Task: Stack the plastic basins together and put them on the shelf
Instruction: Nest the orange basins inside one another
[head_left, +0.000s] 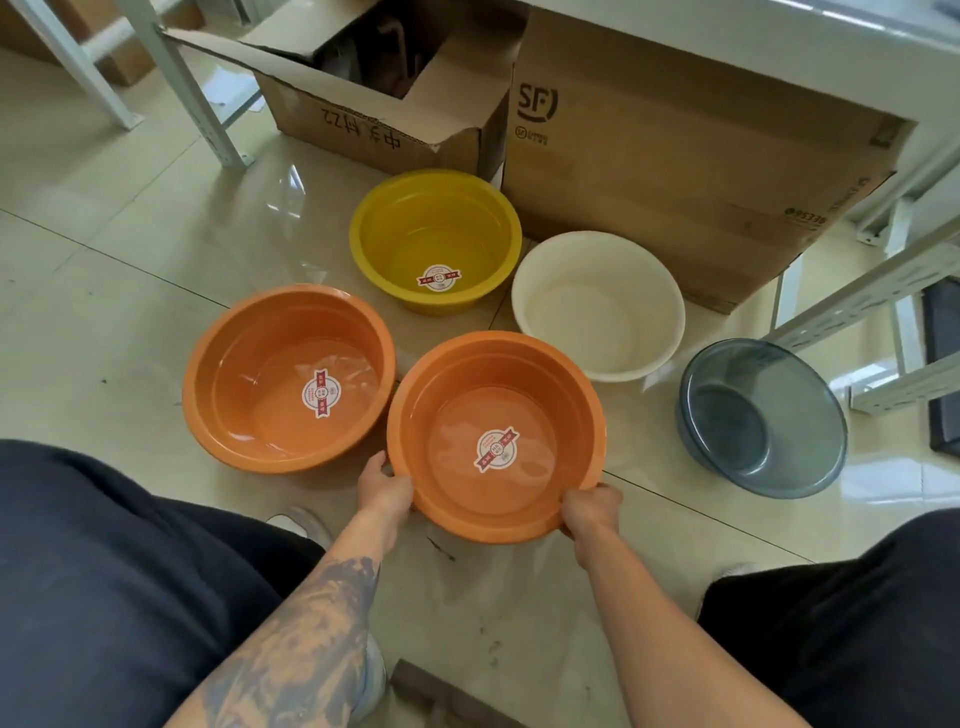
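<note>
Several plastic basins stand on the tiled floor in front of me. The near orange basin (524, 374) has a round sticker inside; my left hand (383, 491) grips its near-left rim and my right hand (592, 509) grips its near-right rim. A second orange basin (244, 374) with the same sticker sits just to its left, almost touching. Behind them stands a yellow basin (415, 218), also with a sticker. A cream basin (597, 306) sits to the right of the yellow one. A translucent grey basin (758, 415) lies farthest right.
An open cardboard box (363, 119) and a large closed SF box (675, 156) stand behind the basins. White metal shelf legs (197, 98) rise at upper left, and more shelf rails (872, 296) at right. My knees in dark trousers frame both lower corners.
</note>
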